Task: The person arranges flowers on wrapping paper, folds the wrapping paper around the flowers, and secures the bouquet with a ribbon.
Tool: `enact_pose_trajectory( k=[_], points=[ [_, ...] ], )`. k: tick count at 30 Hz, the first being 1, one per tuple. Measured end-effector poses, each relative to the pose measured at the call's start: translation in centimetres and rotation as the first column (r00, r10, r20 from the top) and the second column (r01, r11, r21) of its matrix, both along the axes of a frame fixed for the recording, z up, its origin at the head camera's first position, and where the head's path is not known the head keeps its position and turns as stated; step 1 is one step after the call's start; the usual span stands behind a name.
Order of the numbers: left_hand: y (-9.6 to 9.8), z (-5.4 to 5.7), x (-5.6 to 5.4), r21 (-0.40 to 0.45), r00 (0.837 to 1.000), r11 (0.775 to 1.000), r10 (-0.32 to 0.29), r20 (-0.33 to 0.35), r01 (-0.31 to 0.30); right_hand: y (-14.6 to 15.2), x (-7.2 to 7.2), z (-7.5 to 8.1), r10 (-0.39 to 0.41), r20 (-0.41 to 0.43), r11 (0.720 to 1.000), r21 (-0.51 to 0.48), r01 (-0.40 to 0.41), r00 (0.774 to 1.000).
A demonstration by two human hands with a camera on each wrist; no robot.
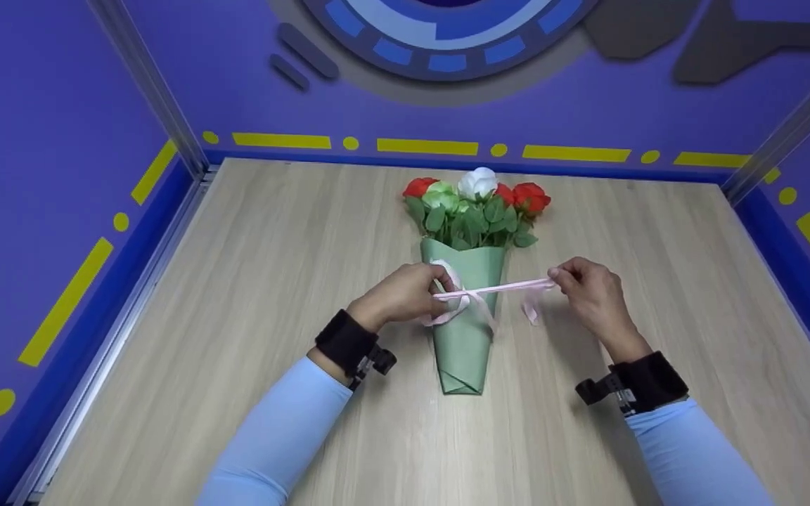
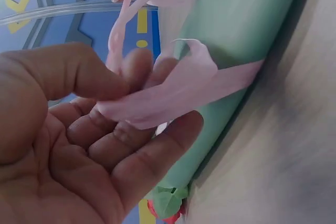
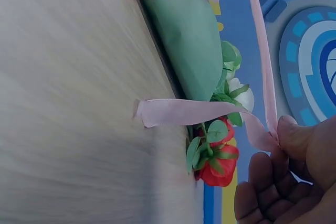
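Note:
A bouquet wrapped in green paper (image 1: pixel 465 344) lies on the table, its red, white and pale green roses (image 1: pixel 477 184) toward the back wall. Pink ribbon (image 1: pixel 507 287) goes round the wrapping and stretches taut between the two hands. At the bouquet's left side, my left hand (image 1: pixel 412 289) pinches a loop of ribbon between thumb and fingers, seen close in the left wrist view. To the right of the bouquet, my right hand (image 1: pixel 591 292) pinches the ribbon near one end between thumb and forefinger. A short ribbon tail (image 3: pixel 184 113) hangs from those fingertips.
The light wood table (image 1: pixel 292 267) carries the bouquet. Blue-purple panels (image 1: pixel 447 112) with yellow marks stand at the back and both sides. Metal posts (image 1: pixel 159 91) join the panels at the corners. Black straps with small cameras sit on both wrists.

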State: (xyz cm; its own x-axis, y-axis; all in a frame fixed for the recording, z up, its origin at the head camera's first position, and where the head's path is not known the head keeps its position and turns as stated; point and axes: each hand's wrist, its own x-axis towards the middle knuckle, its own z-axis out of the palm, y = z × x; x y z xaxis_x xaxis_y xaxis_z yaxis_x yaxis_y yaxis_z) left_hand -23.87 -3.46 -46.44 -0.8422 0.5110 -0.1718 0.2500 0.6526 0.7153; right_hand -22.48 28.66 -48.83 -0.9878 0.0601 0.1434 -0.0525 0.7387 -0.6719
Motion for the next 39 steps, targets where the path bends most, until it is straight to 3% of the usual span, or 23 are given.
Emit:
enact_pose_trajectory(
  k=[4, 6, 8, 11, 14, 16, 18, 19, 20, 22, 24, 26, 29, 36, 39],
  points=[
    [-0.8, 0.0, 0.3, -0.152, 0.993, 0.988, -0.009, -0.119, -0.009, 0.5, 0.1, -0.2, 0.014, 0.007, 1.000, 0.005, -0.014, 1.000],
    [-1.3, 0.1, 0.5, -0.190, 0.990, 0.982, -0.008, -0.143, -0.019, 0.7, 0.3, -0.4, 0.013, 0.015, 1.000, 0.001, -0.013, 1.000],
    [-2.2, 0.2, 0.7, -0.174, 0.992, 0.985, 0.000, -0.129, -0.022, 1.0, 0.4, -0.5, 0.010, 0.036, 0.999, -0.033, -0.009, 0.999],
    [-3.7, 0.1, 0.7, -0.057, 0.999, 0.998, 0.024, -0.044, -0.026, 1.3, 0.6, -0.8, 0.008, 0.092, 0.985, -0.174, 0.008, 0.996],
    [-5.2, -0.5, 0.6, 0.142, 0.994, 0.989, 0.033, 0.101, -0.047, 1.5, 0.8, -1.1, 0.029, 0.163, 0.918, -0.395, 0.039, 0.986],
    [-5.9, -0.9, 0.5, 0.273, 0.977, 0.959, 0.020, 0.211, -0.079, 1.6, 0.9, -1.4, 0.074, 0.198, 0.846, -0.531, 0.044, 0.977],
    [-6.5, -1.5, 0.3, 0.350, 0.962, 0.931, 0.008, 0.275, -0.108, 1.8, 0.9, -1.7, 0.131, 0.219, 0.780, -0.625, 0.036, 0.967],
    [-6.8, -1.7, 0.3, 0.362, 0.959, 0.925, 0.006, 0.283, -0.113, 1.9, 0.9, -1.8, 0.157, 0.222, 0.769, -0.638, 0.022, 0.962],
    [-7.0, -1.8, 0.2, 0.361, 0.960, 0.926, 0.007, 0.281, -0.112, 2.0, 1.0, -1.9, 0.177, 0.223, 0.781, -0.624, 0.001, 0.958],
    [-7.4, -2.0, 0.2, 0.313, 0.972, 0.946, 0.012, 0.235, -0.087, 2.5, 1.2, -2.1, 0.199, 0.216, 0.860, -0.507, -0.064, 0.956],
    [-7.6, -2.2, 0.1, 0.247, 0.985, 0.968, 0.013, 0.170, -0.055, 2.9, 1.4, -2.1, 0.207, 0.216, 0.945, -0.295, -0.138, 0.954],
    [-7.7, -2.3, 0.1, 0.189, 0.993, 0.981, 0.010, 0.122, -0.033, 3.2, 1.6, -2.1, 0.215, 0.217, 0.977, -0.064, -0.206, 0.952],
    [-7.6, -2.4, 0.1, 0.154, 0.995, 0.988, 0.009, 0.097, -0.024, 3.0, 1.7, -2.2, 0.254, 0.253, 0.953, 0.099, -0.286, 0.934],
    [-7.3, -2.4, 0.1, 0.112, 0.996, 0.993, 0.023, 0.087, -0.033, 1.6, 2.1, -2.7, 0.394, 0.324, 0.895, 0.079, -0.440, 0.860],
    [-7.4, -2.3, 0.1, 0.098, 0.997, 0.995, 0.017, 0.079, -0.025, 1.3, 2.1, -2.8, 0.431, 0.331, 0.876, 0.069, -0.477, 0.840]
  ],
)
